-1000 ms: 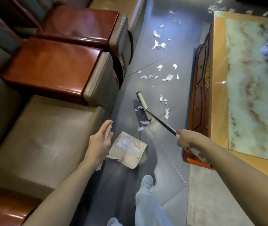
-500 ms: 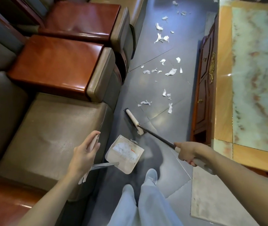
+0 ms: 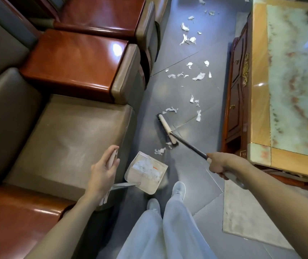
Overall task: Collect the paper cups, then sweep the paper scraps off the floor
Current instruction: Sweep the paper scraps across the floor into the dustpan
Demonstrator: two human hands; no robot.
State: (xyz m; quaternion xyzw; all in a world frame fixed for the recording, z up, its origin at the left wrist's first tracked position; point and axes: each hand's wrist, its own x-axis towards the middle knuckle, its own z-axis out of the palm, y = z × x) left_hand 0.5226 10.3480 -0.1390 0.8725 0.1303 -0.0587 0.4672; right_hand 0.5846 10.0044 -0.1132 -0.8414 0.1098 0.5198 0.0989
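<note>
- Floor (image 3: 196, 174): smooth dark grey tiles with diagonal joints. Sweeping is judged partly done, and most of the litter still lies farther up the aisle.
- Seating (image 3: 65, 137): grey-brown leather-like cushions with glossy red-brown wooden armrests, along the left of the aisle.
- Table (image 3: 260, 71): polished marble-patterned top in an orange wood border, on a carved dark wood base. No paper cups are in view anywhere, so the cup stage cannot be confirmed.
- Broom (image 3: 166, 130): slim dark shaft and a pale bar head with dark bristles resting on the floor. The right hand (image 3: 220, 163) has its fingers wrapped fully round the pale grip.
- Dustpan (image 3: 149, 190): pale plastic scoop on the floor just beside the seating, its mouth facing the broom. It already holds a heap of white paper. The left hand (image 3: 102, 172) has its fingers curled loosely round the upright handle.
- Paper scraps (image 3: 199, 76): white, torn, crumpled and light. A few lie between broom head and dustpan; the rest trail ahead.
</note>
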